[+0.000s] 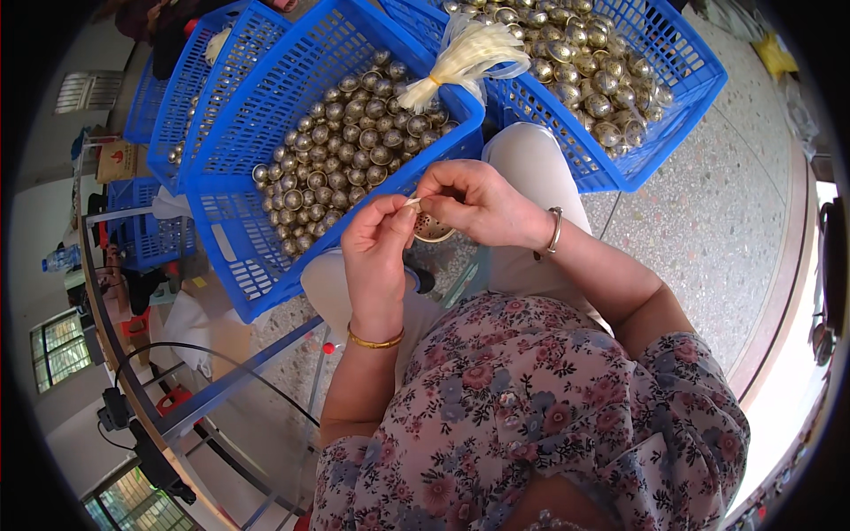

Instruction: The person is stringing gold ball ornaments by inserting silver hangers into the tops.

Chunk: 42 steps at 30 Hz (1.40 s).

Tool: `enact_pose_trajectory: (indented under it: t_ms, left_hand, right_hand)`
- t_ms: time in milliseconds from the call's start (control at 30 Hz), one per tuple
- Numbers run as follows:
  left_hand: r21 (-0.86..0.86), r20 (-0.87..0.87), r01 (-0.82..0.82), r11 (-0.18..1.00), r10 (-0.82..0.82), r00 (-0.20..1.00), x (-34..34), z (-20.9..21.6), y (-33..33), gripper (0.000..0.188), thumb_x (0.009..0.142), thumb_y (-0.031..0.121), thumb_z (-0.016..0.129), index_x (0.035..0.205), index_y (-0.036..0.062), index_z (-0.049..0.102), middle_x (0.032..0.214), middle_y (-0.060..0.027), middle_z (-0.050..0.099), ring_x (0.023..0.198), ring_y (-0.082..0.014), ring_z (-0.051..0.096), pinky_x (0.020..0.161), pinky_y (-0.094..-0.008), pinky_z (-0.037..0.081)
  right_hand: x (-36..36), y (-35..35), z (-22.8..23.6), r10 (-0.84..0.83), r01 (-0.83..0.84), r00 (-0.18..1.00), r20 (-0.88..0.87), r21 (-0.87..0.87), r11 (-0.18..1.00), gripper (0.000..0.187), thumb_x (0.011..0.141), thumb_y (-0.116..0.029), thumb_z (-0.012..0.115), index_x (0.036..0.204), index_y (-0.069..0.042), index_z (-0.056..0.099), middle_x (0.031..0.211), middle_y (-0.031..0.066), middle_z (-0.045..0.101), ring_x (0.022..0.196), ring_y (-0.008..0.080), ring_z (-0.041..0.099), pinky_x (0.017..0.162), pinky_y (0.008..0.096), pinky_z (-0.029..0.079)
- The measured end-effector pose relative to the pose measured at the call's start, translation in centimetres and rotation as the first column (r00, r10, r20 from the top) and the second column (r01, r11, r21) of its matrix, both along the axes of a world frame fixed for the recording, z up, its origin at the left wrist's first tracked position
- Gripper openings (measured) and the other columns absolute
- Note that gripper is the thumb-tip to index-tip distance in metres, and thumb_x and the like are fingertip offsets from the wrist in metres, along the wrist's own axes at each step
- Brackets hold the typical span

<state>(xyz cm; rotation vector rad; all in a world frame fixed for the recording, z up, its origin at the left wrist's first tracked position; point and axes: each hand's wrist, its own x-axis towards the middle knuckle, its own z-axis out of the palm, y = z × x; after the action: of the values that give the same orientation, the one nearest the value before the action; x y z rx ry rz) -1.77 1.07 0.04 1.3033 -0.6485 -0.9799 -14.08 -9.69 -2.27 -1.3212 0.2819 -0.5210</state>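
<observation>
My left hand (378, 252) and my right hand (482, 205) meet in front of my knees. Thumb and fingers of both pinch a short pale strip (413, 202), partly hidden by the fingertips. Just below them is a round metal piece with small holes (433, 228); whether it hangs from the strip cannot be made out. Beyond my hands, a blue plastic crate (243, 106) holds many silvery perforated metal balls (341, 146). Over its near right corner lies a bundle of cream strips (465, 60), tied with a yellow band.
Another blue crate (651, 173) of larger-looking metal balls (575, 66) stands at the upper right. More blue crates (177, 115) are lined up at the left. A metal-framed table (208, 403) with a black cable runs along my left side, above a speckled floor (682, 230).
</observation>
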Motion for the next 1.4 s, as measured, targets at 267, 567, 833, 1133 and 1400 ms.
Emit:
enact_pose_trajectory:
  t_ms: [267,567,833,1133,1400]
  left_hand:
    - [-0.139,0.204,-0.145,0.980,0.171,0.964,-1.1,0.6,-0.2,0.009,0.081,-0.003,0.062,0.090,-0.0016,0.061,0.085,-0.0034,0.059,0.071,-0.0060,0.054,0.064,-0.0172,0.046]
    - [-0.156,0.588,-0.070,0.985,0.149,0.795,-1.0,0.8,-0.2,0.007,0.081,-0.001,0.063,0.088,-0.0037,0.060,0.086,-0.0051,0.059,0.069,-0.0061,0.052,0.059,-0.0177,0.043]
    - [-0.064,0.418,-0.172,0.983,0.183,0.890,-0.1,0.9,-0.4,0.002,0.086,0.001,0.056,0.087,-0.0012,0.056,0.079,0.0003,0.055,0.068,-0.0028,0.048,0.057,-0.0160,0.039]
    - [-0.053,0.468,-0.116,0.992,0.127,0.875,0.5,0.5,-0.6,0.003,0.087,0.000,0.055,0.089,-0.0018,0.054,0.084,-0.0025,0.059,0.072,-0.0053,0.052,0.064,-0.0178,0.042]
    - [-0.035,0.611,0.101,0.994,-0.059,0.790,1.2,1.8,-0.5,0.036,0.079,0.003,0.062,0.114,0.0014,0.054,0.110,-0.0090,0.056,0.094,-0.0146,0.055,0.068,-0.0241,0.045]
  right_hand:
    - [0.0,0.1,0.4,0.031,-0.039,0.997,0.065,0.112,0.993,0.006,0.089,-0.005,0.052,0.089,0.000,0.055,0.080,-0.0015,0.056,0.073,0.0034,0.051,0.063,0.0196,0.042]
    - [0.1,0.0,0.3,0.012,-0.012,0.998,0.055,0.000,1.000,0.006,0.089,-0.005,0.052,0.089,0.000,0.055,0.080,-0.0015,0.056,0.073,0.0028,0.050,0.063,0.0190,0.042]
    - [-0.1,-0.2,0.8,0.053,-0.052,0.999,-0.004,0.124,0.991,0.015,0.087,-0.006,0.058,0.100,0.000,0.058,0.082,-0.0008,0.059,0.074,0.0040,0.053,0.064,0.0205,0.044]
    - [-0.9,-1.2,0.2,-0.059,0.055,0.996,-0.065,-0.060,0.997,0.006,0.081,0.001,0.058,0.085,0.001,0.062,0.078,0.0014,0.059,0.070,0.0041,0.053,0.061,0.0202,0.044]
    - [-1.2,-1.7,0.5,-0.101,0.070,0.988,-0.116,-0.243,0.967,0.005,0.081,0.001,0.055,0.081,0.001,0.060,0.075,0.0010,0.058,0.067,0.0043,0.053,0.057,0.0191,0.043]
